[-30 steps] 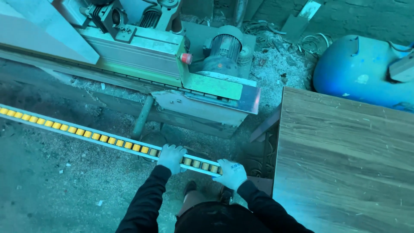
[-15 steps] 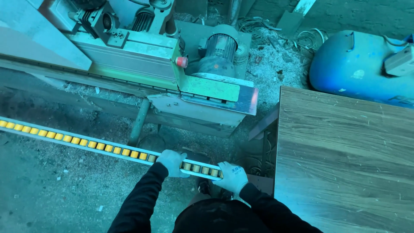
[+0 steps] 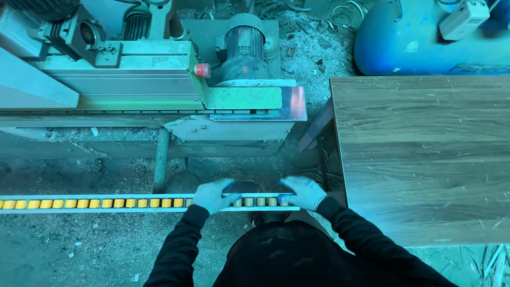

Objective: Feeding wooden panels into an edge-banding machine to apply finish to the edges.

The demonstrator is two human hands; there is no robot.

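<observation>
A long metal roller rail (image 3: 106, 204) with a row of yellow rollers runs across the lower left, level with the floor's sawdust. My left hand (image 3: 213, 195), in a pale glove, grips the rail near its right end. My right hand (image 3: 304, 192), gloved too, holds the very end of the same rail. Both arms wear black sleeves. A few rollers show between the two hands.
A green woodworking machine (image 3: 159, 90) with a motor (image 3: 245, 50) and a red button stands beyond the rail. A wood-grain board (image 3: 425, 154) lies at the right. A blue tank (image 3: 419, 40) sits at the back right. Sawdust covers the floor.
The rail, which slanted down to the right, now lies level across the view. Both hands stayed on its right end, and the view has shifted over the machine.
</observation>
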